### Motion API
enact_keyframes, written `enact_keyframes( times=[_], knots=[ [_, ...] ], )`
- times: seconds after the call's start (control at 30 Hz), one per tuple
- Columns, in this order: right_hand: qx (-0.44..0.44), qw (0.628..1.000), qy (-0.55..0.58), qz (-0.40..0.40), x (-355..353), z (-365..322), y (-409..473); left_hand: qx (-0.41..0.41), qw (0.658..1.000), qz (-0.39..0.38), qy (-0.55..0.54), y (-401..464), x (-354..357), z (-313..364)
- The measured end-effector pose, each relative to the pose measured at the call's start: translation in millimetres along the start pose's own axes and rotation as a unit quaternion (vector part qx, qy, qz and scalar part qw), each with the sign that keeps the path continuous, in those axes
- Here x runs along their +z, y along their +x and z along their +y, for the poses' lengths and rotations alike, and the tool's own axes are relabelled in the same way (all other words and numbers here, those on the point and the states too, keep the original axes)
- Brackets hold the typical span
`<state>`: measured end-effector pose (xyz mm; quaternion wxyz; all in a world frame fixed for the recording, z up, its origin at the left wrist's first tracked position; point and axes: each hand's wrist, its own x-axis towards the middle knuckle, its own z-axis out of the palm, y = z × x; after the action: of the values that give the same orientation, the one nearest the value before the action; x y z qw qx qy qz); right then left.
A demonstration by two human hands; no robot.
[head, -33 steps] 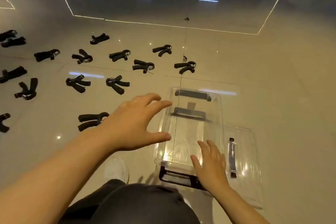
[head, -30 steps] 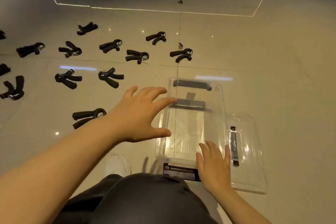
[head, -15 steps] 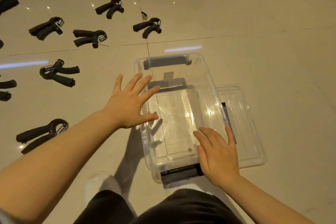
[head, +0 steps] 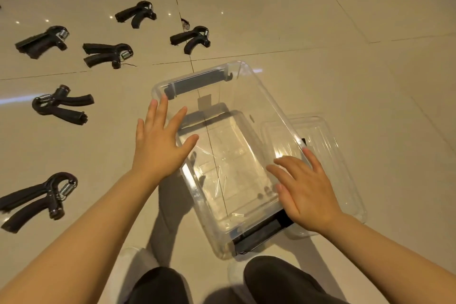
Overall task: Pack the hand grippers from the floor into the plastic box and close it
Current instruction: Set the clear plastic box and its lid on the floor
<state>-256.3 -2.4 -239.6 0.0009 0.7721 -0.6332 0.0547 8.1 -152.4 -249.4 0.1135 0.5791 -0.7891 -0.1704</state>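
A clear plastic box (head: 265, 103) with dark latches stands open on the tiled floor, nothing inside it. Its clear lid (head: 330, 145) lies flat against the box's right side. My left hand (head: 160, 145) hovers over the box's left rim, fingers spread, holding nothing. My right hand (head: 306, 190) is over the box's near right corner, fingers apart, also holding nothing. Several black hand grippers lie on the floor to the left: one nearest me (head: 37, 198), one (head: 61, 106) beside the box, another (head: 190, 38) just beyond it.
More black hand grippers (head: 108, 54) (head: 135, 13) (head: 42, 42) are scattered at the upper left. My knees in dark trousers (head: 278, 279) and white shoes (head: 133, 256) are at the bottom edge, right behind the box. Bare beige tiles stretch to the right.
The view has tilted down and closer to the box. My left hand has moved over the box's left rim; my right hand stays at the near right corner.
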Motion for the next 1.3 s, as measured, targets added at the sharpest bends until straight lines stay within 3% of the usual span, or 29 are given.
enact_keyframes(
  times=[0.2, 0.33, 0.4, 0.53, 0.6, 0.7, 0.8, 1.1, 1.3],
  knots=[
    [-0.113, 0.992, -0.032, -0.042, -3.6, 43.3, 15.9, -0.104, 0.99, 0.08, -0.055, -69.1, 12.2, 20.3],
    [-0.154, 0.977, -0.096, -0.11, -14.4, 79.7, 34.6, -0.137, 0.988, 0.068, -0.02, -115.4, 24.8, 42.8],
    [-0.159, 0.976, -0.102, -0.106, -14.7, 89.1, 41.1, -0.126, 0.99, 0.064, 0.007, -124.4, 27.8, 42.7],
    [-0.049, 0.997, 0.054, 0.009, -15.6, 68.4, 23.1, -0.073, 0.988, 0.134, 0.024, -107.7, 11.9, 23.3],
    [0.037, 0.982, 0.174, 0.065, -18.0, 38.8, 3.0, -0.08, 0.985, 0.15, 0.025, -84.6, -2.4, 12.0],
    [0.099, 0.963, 0.25, 0.029, -14.7, -7.4, -24.2, -0.09, 0.988, 0.111, 0.066, -52.5, -9.5, 4.2],
    [0.08, 0.963, 0.254, -0.035, 0.7, -21.8, -38.0, -0.108, 0.986, 0.061, 0.109, -41.1, -2.8, 8.4],
    [0.108, 0.964, 0.243, -0.001, 2.2, 55.3, -26.6, -0.144, 0.982, 0.01, 0.126, -64.5, 13.5, 67.9],
    [0.197, 0.968, 0.153, 0.006, -13.7, 121.5, -16.1, -0.038, 0.987, -0.034, 0.153, -103.2, 41.1, 114.2]
  ],
)
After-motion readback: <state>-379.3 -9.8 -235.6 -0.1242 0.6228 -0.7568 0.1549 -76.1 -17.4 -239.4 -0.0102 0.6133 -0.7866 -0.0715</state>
